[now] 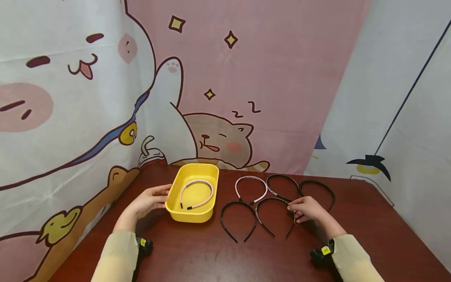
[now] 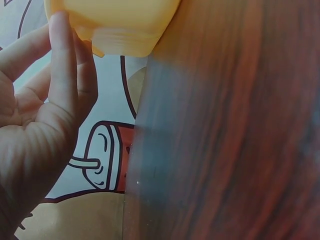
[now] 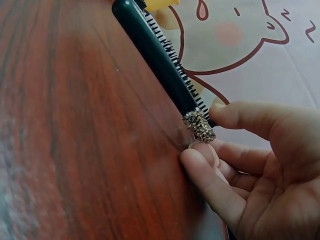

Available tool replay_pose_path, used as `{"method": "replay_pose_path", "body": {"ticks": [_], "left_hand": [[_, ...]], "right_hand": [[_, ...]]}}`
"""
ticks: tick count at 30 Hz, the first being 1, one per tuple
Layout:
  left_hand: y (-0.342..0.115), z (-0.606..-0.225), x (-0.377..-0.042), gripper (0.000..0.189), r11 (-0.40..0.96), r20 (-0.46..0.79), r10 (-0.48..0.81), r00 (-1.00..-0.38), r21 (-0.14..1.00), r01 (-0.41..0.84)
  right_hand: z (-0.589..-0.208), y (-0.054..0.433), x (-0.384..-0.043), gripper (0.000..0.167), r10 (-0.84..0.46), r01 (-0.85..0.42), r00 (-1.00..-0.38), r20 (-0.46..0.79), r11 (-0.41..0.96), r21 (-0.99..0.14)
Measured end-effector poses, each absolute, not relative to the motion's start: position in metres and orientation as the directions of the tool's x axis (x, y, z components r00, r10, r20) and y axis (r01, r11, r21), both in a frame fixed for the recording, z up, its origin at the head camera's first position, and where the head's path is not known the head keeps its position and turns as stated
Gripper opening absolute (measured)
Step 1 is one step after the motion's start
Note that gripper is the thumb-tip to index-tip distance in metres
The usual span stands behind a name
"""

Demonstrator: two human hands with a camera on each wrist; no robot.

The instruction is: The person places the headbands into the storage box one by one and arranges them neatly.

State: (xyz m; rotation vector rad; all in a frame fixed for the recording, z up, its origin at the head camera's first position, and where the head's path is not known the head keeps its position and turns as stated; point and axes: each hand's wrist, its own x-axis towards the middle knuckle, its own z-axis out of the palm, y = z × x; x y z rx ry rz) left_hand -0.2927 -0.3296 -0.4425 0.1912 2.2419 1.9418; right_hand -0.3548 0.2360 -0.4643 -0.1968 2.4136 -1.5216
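A yellow plastic tray (image 1: 192, 216) stands left of centre on the table, with a pink headband (image 1: 210, 196) lying inside it. At the tray's left side, my left hand (image 1: 148, 201) holds its rim between thumb and fingers; the left wrist view shows the fingertips right at the tray's edge. My right hand (image 1: 308, 209) pinches a black headband (image 3: 160, 62) at a glittery gold section. Its comb teeth show in the right wrist view. In the head view this headband arches left of my fingers, its two ends toward me.
Beside the held headband lies a plain black headband (image 1: 238, 203). Behind it are another pink headband (image 1: 249, 177), a black one with a patterned section (image 1: 283, 175) and one more black headband (image 1: 318, 182). The reddish-brown table (image 1: 197, 254) meets a cartoon-printed cloth (image 1: 275, 98) behind.
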Motion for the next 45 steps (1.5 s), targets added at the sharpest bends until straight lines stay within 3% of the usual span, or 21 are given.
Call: {"method": "replay_pose_path", "body": {"ticks": [11, 45], "left_hand": [[-0.335, -0.444, -0.292, 0.064, 0.128, -0.028, 0.205, -0.978, 0.992, -0.002], [-0.330, -0.446, -0.294, 0.062, 0.139, -0.017, 0.229, -0.973, 0.990, 0.016]], "right_hand": [[-0.458, 0.236, -0.360, 0.042, -0.342, 0.017, -0.925, -0.165, 0.397, -0.917], [-0.440, 0.241, -0.360, 0.050, -0.300, -0.040, -0.950, -0.081, 0.376, -0.926]]}}
